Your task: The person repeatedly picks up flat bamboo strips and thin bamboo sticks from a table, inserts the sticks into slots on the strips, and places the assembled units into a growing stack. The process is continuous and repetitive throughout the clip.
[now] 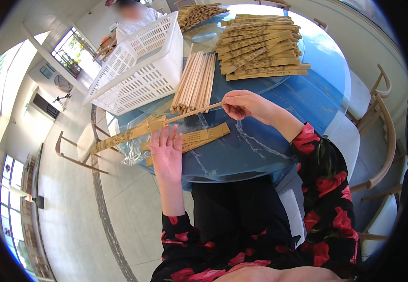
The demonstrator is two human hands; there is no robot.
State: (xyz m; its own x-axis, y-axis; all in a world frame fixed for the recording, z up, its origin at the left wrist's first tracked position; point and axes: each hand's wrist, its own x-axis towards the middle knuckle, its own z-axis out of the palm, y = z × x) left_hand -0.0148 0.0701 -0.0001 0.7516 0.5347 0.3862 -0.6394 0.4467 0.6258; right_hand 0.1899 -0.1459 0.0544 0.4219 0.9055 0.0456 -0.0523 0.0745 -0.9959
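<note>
My right hand (242,104) pinches the end of wooden chopsticks (195,112), which slant down to the left. Their far end reaches the mouth of a long brown printed paper sleeve (124,137); how deep they sit inside cannot be made out. Just below that mouth, my left hand (167,152) is palm up with its fingers stretched out, fingertips at or touching the sleeve. Several flat paper sleeves (201,136) lie under and beside the left hand, next to crumpled clear plastic (133,152). Beyond the hands rests a pile of loose chopsticks (197,77).
A white slotted plastic basket (140,80) stands at the far left of the round blue table (246,157). Behind the loose chopsticks is a big stack of brown sleeves (260,44), and another brown pile (199,16) lies farther back. Across the table sits a person (138,23). Chairs (382,141) surround it.
</note>
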